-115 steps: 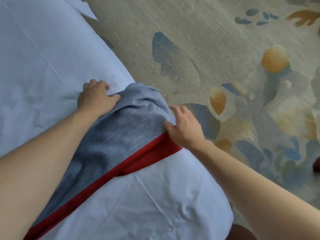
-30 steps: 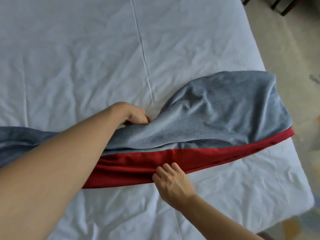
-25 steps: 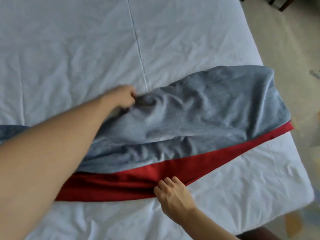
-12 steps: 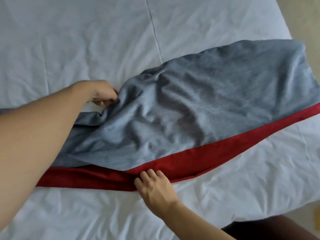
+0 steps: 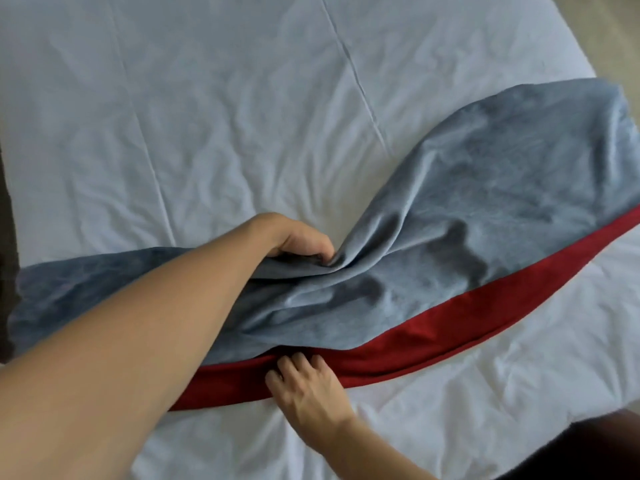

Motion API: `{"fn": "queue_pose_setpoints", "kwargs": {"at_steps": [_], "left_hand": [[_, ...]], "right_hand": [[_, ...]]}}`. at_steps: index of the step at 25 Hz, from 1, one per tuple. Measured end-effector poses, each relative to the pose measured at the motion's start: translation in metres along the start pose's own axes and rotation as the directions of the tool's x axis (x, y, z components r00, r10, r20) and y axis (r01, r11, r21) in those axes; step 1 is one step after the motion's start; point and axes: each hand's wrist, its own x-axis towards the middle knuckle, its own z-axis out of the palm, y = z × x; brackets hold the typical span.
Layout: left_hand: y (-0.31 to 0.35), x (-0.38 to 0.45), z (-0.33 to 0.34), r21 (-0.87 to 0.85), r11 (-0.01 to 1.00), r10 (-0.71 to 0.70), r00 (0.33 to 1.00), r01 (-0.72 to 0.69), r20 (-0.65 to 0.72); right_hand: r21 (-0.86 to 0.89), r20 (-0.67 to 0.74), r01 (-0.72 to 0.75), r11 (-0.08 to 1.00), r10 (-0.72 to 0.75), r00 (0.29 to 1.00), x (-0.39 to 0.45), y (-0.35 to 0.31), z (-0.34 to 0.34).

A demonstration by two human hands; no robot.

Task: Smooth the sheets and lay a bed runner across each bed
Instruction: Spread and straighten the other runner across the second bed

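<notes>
Head view: white sheet (image 5: 221,109) covers the bed, wrinkled, with a seam line running top to centre. Runner (image 5: 485,216), grey with a red band (image 5: 433,337) along its near edge, lies across the bed from left edge to right edge, bunched and twisted in the middle, wider and flatter at right.

Left hand (image 5: 298,239) at the runner's far edge, mid-bed; grip clenched on a gathered fold of grey cloth, fingers curled under. Left forearm lies over the runner's left part.

Right hand (image 5: 308,382) at the near edge, on the red band; fingers bent, tips tucked at the seam where red meets grey. Grip looks like a pinch on the band, thumb hidden, so not fully sure. Palm rests on sheet just below the band.

Dark strip (image 5: 5,237) at the left frame edge beside the bed. Floor (image 5: 606,26) at top right. Dark shape (image 5: 588,448) at bottom right, unclear what.
</notes>
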Motion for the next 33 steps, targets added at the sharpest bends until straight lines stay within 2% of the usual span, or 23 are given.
{"fn": "queue_pose_setpoints", "kwargs": {"at_steps": [1, 3, 5, 6, 7, 9, 10, 11, 13, 14, 15, 17, 18, 19, 21, 24, 27, 29, 31, 33], "left_hand": [[-0.001, -0.003, -0.004, 0.017, 1.000, 0.018, 1.000, -0.018, -0.009], [-0.005, -0.006, -0.020, 0.164, 0.982, 0.120, 0.983, -0.097, -0.137], [-0.011, -0.010, -0.039, 0.312, 0.939, 0.241, 0.925, -0.146, -0.293], [-0.015, -0.012, -0.050, 0.324, 0.932, 0.286, 0.882, -0.165, -0.374], [-0.020, -0.011, -0.061, 0.331, 0.927, 0.328, 0.811, -0.177, -0.485], [-0.027, -0.007, -0.079, 0.371, 0.916, 0.390, 0.569, -0.154, -0.724], [-0.028, -0.006, -0.086, 0.358, 0.922, 0.386, 0.457, -0.151, -0.801], [-0.030, -0.004, -0.092, 0.330, 0.929, 0.370, 0.406, -0.166, -0.836], [-0.034, -0.005, -0.096, 0.329, 0.924, 0.383, 0.446, -0.196, -0.809], [-0.040, -0.006, -0.095, 0.384, 0.905, 0.425, 0.448, -0.184, -0.787], [-0.047, -0.006, -0.093, 0.468, 0.869, 0.490, 0.393, -0.157, -0.778], [-0.058, -0.007, -0.090, 0.639, 0.769, 0.629, 0.218, -0.032, -0.746], [-0.060, -0.007, -0.092, 0.692, 0.721, 0.679, 0.158, 0.040, -0.717], [-0.060, -0.008, -0.096, 0.721, 0.685, 0.710, 0.129, 0.101, -0.693], [-0.054, -0.011, -0.110, 0.730, 0.657, 0.721, 0.125, 0.186, -0.681], [-0.046, -0.012, -0.126, 0.704, 0.670, 0.682, 0.179, 0.236, -0.709], [-0.055, -0.003, -0.110, 0.621, 0.779, 0.583, 0.263, 0.088, -0.769], [-0.073, -0.005, -0.096, 0.507, 0.862, 0.481, 0.365, -0.028, -0.797], [-0.090, -0.015, -0.093, 0.298, 0.942, 0.337, 0.447, -0.157, -0.829], [-0.108, -0.027, -0.097, 0.064, 0.971, 0.180, 0.531, -0.229, -0.828]], "right_hand": [[0.010, -0.004, -0.029, 1.000, 0.029, 1.000, 0.003, -0.002, 0.001], [0.010, 0.000, -0.071, 0.997, 0.071, 0.997, 0.002, -0.006, 0.002], [-0.001, 0.026, -0.095, 0.995, 0.095, 0.995, -0.005, -0.012, -0.003], [-0.002, 0.020, -0.092, 0.996, 0.092, 0.996, -0.010, -0.016, -0.002], [0.000, 0.015, -0.086, 0.996, 0.086, 0.996, -0.016, -0.019, 0.001], [0.013, 0.000, -0.081, 0.997, 0.081, 0.997, -0.028, -0.025, 0.008], [0.020, -0.019, -0.083, 0.996, 0.083, 0.996, -0.032, -0.028, 0.010], [0.017, -0.044, -0.085, 0.996, 0.086, 0.995, -0.033, -0.030, 0.010], [0.008, -0.095, -0.078, 0.997, 0.078, 0.992, -0.028, -0.035, 0.002], [-0.004, -0.121, -0.062, 0.998, 0.061, 0.991, -0.022, -0.037, -0.002], [-0.017, -0.150, -0.043, 0.999, 0.040, 0.988, -0.016, -0.039, -0.005], [-0.029, -0.187, -0.015, 0.999, 0.010, 0.982, -0.011, -0.039, -0.003], [-0.037, -0.181, -0.009, 0.999, 0.002, 0.984, -0.015, -0.039, 0.002], [-0.052, -0.151, -0.002, 0.999, -0.005, 0.989, -0.024, -0.038, 0.009], [-0.105, -0.055, 0.007, 0.994, -0.013, 0.998, -0.050, -0.039, 0.026], [-0.140, -0.003, -0.038, 0.989, 0.038, 0.999, -0.072, -0.046, 0.031], [-0.046, -0.091, -0.012, 0.999, 0.008, 0.996, -0.049, -0.049, 0.006], [0.031, -0.121, 0.055, 0.998, -0.051, 0.991, -0.023, -0.056, -0.008], [0.091, -0.074, 0.085, 0.992, -0.079, 0.994, 0.002, -0.070, -0.013], [0.112, -0.016, 0.092, 0.989, -0.091, 0.996, 0.021, -0.091, -0.008]]}}
